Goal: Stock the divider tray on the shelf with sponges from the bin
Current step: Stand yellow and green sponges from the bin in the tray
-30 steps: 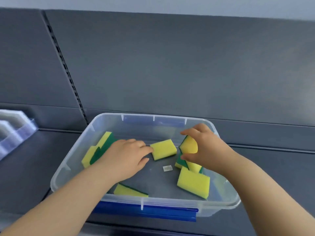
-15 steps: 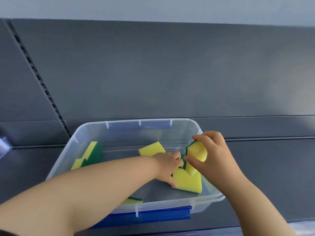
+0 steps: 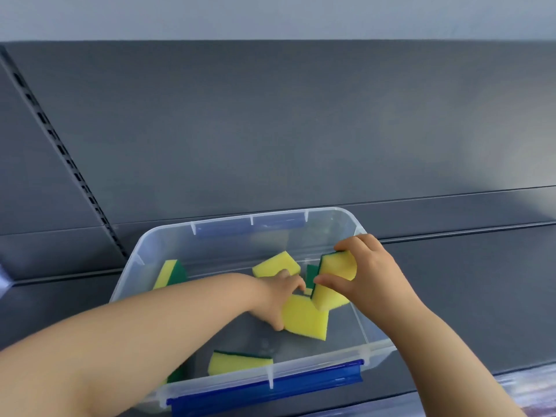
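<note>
In the head view, a clear plastic bin [image 3: 373, 320] is sitting on a dark grey shelf [image 3: 469, 296], with a blue latch [image 3: 264, 383] lying along the near rim of the bin and a second blue latch [image 3: 249, 225] at its far rim. Behind the bin a dark grey back panel [image 3: 301, 130] is rising, and above the panel a pale wall [image 3: 270, 16] is showing. To the left of the bin a slotted upright strip [image 3: 69, 164] is running diagonally down the panel.

Both hands are reaching inside the bin. The right hand [image 3: 376, 275] is pinching a yellow and green sponge [image 3: 337, 266] near the right wall of the bin, the thumb below and the fingers above, so the grip is closed on this held sponge and it is standing tilted. The left hand [image 3: 279, 299] is lying in the middle of the bin with its fingers bent over the edge of a flat yellow sponge [image 3: 307, 320]; whether it is really gripping it, one cannot tell.

More sponges are lying in the bin: a far sponge [image 3: 275, 264] toward the far wall, a leaning sponge [image 3: 170, 273] against the left wall, and a near sponge [image 3: 237, 362] just behind the near latch.

The divider tray is not appearing in this view.
</note>
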Demonstrator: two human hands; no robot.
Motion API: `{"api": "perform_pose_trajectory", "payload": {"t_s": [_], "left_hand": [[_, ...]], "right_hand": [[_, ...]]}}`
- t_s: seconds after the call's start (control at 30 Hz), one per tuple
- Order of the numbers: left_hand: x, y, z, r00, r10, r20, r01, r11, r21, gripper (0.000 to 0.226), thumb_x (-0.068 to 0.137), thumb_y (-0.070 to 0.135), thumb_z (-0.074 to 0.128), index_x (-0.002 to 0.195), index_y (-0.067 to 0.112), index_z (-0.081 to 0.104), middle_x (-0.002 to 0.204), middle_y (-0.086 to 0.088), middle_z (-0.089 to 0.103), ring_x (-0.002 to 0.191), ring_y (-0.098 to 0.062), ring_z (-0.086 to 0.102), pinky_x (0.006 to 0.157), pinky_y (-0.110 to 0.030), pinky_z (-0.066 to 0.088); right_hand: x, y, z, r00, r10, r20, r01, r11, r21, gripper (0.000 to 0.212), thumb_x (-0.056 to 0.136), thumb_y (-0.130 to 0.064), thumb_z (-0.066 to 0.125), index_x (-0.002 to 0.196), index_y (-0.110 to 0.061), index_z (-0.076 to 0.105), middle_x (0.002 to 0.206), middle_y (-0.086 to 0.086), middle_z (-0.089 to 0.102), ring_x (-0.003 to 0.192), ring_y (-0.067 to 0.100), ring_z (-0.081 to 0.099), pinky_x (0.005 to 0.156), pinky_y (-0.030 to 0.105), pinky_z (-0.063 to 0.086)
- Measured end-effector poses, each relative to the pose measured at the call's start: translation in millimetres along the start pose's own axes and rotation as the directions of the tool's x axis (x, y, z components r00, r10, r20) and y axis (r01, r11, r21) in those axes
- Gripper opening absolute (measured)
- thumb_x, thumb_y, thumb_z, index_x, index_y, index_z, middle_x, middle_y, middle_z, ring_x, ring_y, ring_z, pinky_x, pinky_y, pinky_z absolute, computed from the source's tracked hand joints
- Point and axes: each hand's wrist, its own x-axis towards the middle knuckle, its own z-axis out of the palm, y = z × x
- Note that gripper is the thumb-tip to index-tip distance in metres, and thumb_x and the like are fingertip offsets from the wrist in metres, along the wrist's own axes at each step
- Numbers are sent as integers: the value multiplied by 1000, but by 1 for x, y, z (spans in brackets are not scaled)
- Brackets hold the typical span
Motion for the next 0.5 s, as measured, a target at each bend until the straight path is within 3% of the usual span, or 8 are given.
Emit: {"api": "perform_pose_trajectory", "payload": {"t_s": [0.13, 0.3, 0.4, 0.5], "left_hand": [[-12, -19, -6, 975, -136, -173, 90, 964, -251, 69, 70, 22, 75, 127, 29, 38, 117, 1, 40, 94, -22, 53, 78, -34, 50], [-48, -34, -22, 916, -231, -327, 14, 835, -551, 70, 70, 19, 78, 129, 27, 41, 96, 11, 51, 85, -9, 54, 77, -25, 49], [-74, -36, -30, 869, -279, -409, -20, 806, -591, 63, 75, 19, 72, 128, 31, 40, 100, 12, 51, 86, -4, 53, 75, -19, 47], [-96, -29, -36, 793, -333, -510, -39, 808, -588, 58, 78, 21, 69, 128, 34, 42, 102, 15, 50, 91, -3, 53, 83, -23, 47]], "right_hand": [[5, -6, 3, 997, 56, 47, -52, 995, -81, 57, 66, -60, 69, 105, -21, 54, 98, -10, 42, 82, 11, 42, 65, 22, 30], [8, -7, 7, 991, 78, 110, -66, 992, -108, 48, 72, -61, 62, 94, -20, 52, 89, -7, 49, 76, 14, 48, 60, 26, 37], [10, -7, 8, 991, 68, 112, -62, 996, -56, 44, 74, -56, 65, 96, -20, 54, 90, -7, 50, 79, 14, 49, 65, 27, 41], [11, -6, 8, 993, 28, 111, -27, 1000, -9, 41, 77, -50, 66, 103, -21, 54, 93, -10, 47, 81, 12, 47, 67, 23, 36]]}}
